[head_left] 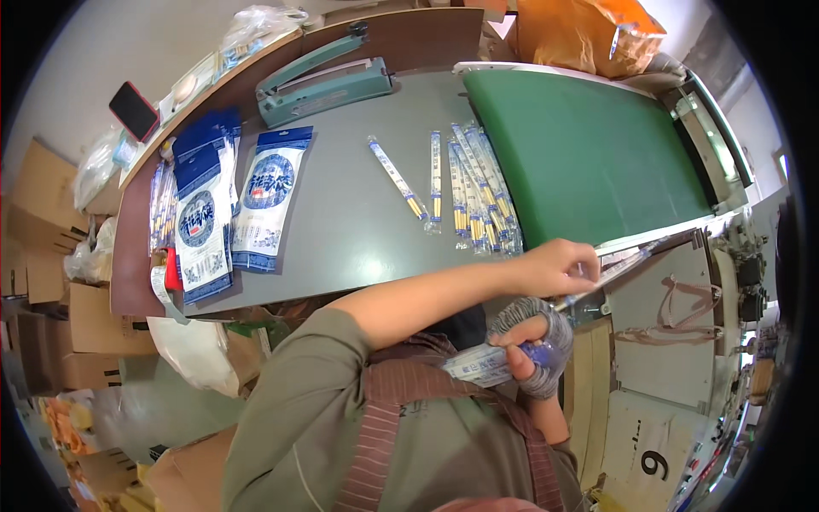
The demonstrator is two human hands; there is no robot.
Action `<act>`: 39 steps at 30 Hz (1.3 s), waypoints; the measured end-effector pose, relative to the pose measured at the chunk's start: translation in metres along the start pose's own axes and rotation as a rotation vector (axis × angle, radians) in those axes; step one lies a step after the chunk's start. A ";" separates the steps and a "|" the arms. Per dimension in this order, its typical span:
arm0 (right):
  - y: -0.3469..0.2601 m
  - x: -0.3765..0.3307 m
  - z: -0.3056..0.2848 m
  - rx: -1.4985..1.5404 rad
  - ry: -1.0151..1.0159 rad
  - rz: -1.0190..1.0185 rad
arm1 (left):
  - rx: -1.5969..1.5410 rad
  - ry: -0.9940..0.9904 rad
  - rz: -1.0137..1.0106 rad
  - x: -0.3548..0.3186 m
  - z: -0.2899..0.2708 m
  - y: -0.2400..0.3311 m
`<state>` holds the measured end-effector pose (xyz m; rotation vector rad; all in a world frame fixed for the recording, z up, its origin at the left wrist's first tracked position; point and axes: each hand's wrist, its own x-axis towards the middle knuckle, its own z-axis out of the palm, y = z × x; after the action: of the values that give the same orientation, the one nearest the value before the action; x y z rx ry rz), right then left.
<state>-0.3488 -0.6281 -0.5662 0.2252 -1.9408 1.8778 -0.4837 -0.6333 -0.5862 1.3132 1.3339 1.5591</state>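
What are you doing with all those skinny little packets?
A person's left hand pinches one clear slim packet at the edge of a green conveyor belt. The gloved right hand grips a blue-and-white pouch. More slim packets lie on the grey table, beside flat pouches and a teal heat sealer.

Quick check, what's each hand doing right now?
Left hand: fingers pinched shut on a slim clear sleeve by the green belt's edge.
Right hand, gloved: shut on a blue-and-white pouch.
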 end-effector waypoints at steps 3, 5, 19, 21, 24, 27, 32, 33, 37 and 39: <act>0.000 -0.010 0.003 0.051 0.061 0.121 | 0.066 0.072 0.055 0.026 0.017 -0.013; 0.003 -0.005 0.012 0.094 0.063 0.144 | 0.274 0.072 0.269 0.031 0.024 -0.040; 0.082 0.070 0.105 0.306 -0.112 0.434 | 0.946 1.529 -0.130 -0.371 -0.201 0.089; 0.103 0.082 0.127 0.307 -0.192 0.488 | 1.308 1.572 -0.231 -0.454 -0.221 0.121; 0.114 0.096 0.158 0.319 -0.294 0.566 | 1.392 1.122 -0.540 -0.499 -0.202 0.145; 0.127 0.104 0.172 0.302 -0.329 0.588 | 1.421 0.780 -0.699 -0.510 -0.173 0.124; 0.116 0.111 0.200 0.274 -0.358 0.634 | 1.321 0.877 -0.775 -0.530 -0.167 0.099; 0.115 0.112 0.206 0.253 -0.358 0.632 | 1.356 0.899 -0.634 -0.519 -0.171 0.104; 0.108 0.113 0.211 0.205 -0.350 0.637 | 1.422 0.775 -0.554 -0.527 -0.174 0.093; 0.112 0.111 0.208 0.219 -0.341 0.637 | 1.402 0.808 -0.548 -0.526 -0.175 0.097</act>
<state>-0.5329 -0.8049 -0.6208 -0.0224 -2.2031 2.6097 -0.5108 -1.1950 -0.6182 0.7092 3.2626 0.5920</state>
